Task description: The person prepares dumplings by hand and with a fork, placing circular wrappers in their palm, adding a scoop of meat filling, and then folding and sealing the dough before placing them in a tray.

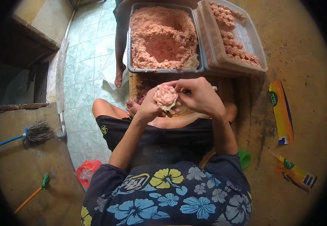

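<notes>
My left hand (149, 106) cups a dumpling-like piece, a thin pale wrapper (167, 106) topped with a mound of pink ground-meat filling (165, 95). On its right side my right hand (201, 97) touches the piece with bent fingers; a dark, thin thing shows between them, its kind unclear. Beyond my hands is a large plastic tub (166, 70) full of the pink filling, hollowed near its middle. To its right, a clear plastic container (263, 63) holds rows of shaped pieces (239, 53). Below my right hand, a pale round thing is partly hidden.
Another person's leg (120, 48) is beside the tub on the left, over green floor tiles (80, 70). A red plastic bag (87, 171) lies left of me, a green plastic object (244, 159) right. A mop (37, 131) and printed packaging pieces (282, 113) lie farther out.
</notes>
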Available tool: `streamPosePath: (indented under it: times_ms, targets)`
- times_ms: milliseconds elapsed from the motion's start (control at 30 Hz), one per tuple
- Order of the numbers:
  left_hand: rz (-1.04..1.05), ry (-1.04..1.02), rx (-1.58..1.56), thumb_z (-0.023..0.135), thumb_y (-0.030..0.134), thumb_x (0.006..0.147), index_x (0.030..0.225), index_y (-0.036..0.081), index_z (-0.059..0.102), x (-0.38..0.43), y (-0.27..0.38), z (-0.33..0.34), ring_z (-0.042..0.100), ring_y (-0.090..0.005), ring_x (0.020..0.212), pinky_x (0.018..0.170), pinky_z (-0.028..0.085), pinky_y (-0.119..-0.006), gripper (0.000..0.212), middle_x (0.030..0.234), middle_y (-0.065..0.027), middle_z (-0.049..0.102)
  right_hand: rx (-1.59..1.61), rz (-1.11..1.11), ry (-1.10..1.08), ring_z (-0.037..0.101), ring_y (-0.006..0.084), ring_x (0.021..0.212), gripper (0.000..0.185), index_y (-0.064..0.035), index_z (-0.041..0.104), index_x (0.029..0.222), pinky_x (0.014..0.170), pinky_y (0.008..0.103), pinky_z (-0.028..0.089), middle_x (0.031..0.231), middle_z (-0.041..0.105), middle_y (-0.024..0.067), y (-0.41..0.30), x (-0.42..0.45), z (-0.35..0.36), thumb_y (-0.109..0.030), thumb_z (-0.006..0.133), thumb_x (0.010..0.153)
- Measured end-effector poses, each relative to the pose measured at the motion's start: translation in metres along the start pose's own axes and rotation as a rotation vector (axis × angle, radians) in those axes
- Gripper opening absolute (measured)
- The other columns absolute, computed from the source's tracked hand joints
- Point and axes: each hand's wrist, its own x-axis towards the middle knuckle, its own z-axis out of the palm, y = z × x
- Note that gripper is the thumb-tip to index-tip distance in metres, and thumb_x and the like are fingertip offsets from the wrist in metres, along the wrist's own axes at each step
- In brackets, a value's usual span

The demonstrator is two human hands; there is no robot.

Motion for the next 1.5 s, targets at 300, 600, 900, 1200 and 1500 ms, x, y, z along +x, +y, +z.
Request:
streamPosePath:
  times_ms: [300,600,900,1200,1500]
  targets:
    - [0.539,0.157,0.559,0.082,0.005,0.068,0.147,-0.001,0.034,0.020,0.035,0.034,0.064,-0.0114,0.083,0.078,0.051,-0.024,0.093,0.089,-0.0069,0.067,0.452,0.425,0.384,0.065,0.0275,0.064,0.009,0.0019,0.066,0.088,0.058,0.0341,0.047,0.072,0.065,0.0176,0.028,-0.073,0.054,-0.002,0.058,0.088]
    - [0.439,0.358,0.753,0.086,0.001,0.066,0.130,0.003,0.053,-0.001,0.047,0.040,0.059,-0.0079,0.077,0.071,0.050,-0.022,0.071,0.087,-0.0018,0.062,0.339,0.105,0.307,0.069,0.0306,0.075,0.014,0.0045,0.066,0.097,0.066,0.0355,0.052,0.082,0.067,0.0205,0.010,-0.059,0.052,0.003,0.060,0.084]
    - [0.567,0.282,0.568,0.087,0.004,0.064,0.153,0.008,0.017,-0.006,0.017,0.056,0.056,-0.0227,0.113,0.100,0.044,-0.036,0.113,0.118,-0.0177,0.058,1.305,0.240,0.011,0.058,0.0053,0.072,0.015,0.0027,0.068,0.098,0.058,0.0214,0.046,0.081,0.065,-0.0011,0.016,-0.015,0.058,-0.009,0.068,0.089]
    - [0.334,0.411,0.698,0.084,-0.003,0.067,0.137,0.001,0.049,0.004,0.052,0.048,0.059,-0.0046,0.069,0.067,0.047,-0.018,0.079,0.078,-0.0025,0.065,0.310,0.148,0.140,0.062,0.0474,0.084,0.019,0.0058,0.060,0.089,0.070,0.0494,0.048,0.082,0.062,0.0301,-0.027,-0.029,0.059,-0.011,0.052,0.088]
    - [0.386,0.256,0.413,0.083,-0.008,0.061,0.149,0.006,0.032,0.005,0.078,0.027,0.059,-0.0080,0.071,0.069,0.050,-0.021,0.102,0.077,-0.0038,0.061,0.440,0.208,0.036,0.056,0.0320,0.061,0.023,0.0054,0.057,0.083,0.060,0.0417,0.043,0.068,0.055,0.0221,-0.040,-0.033,0.024,-0.013,0.050,0.095]
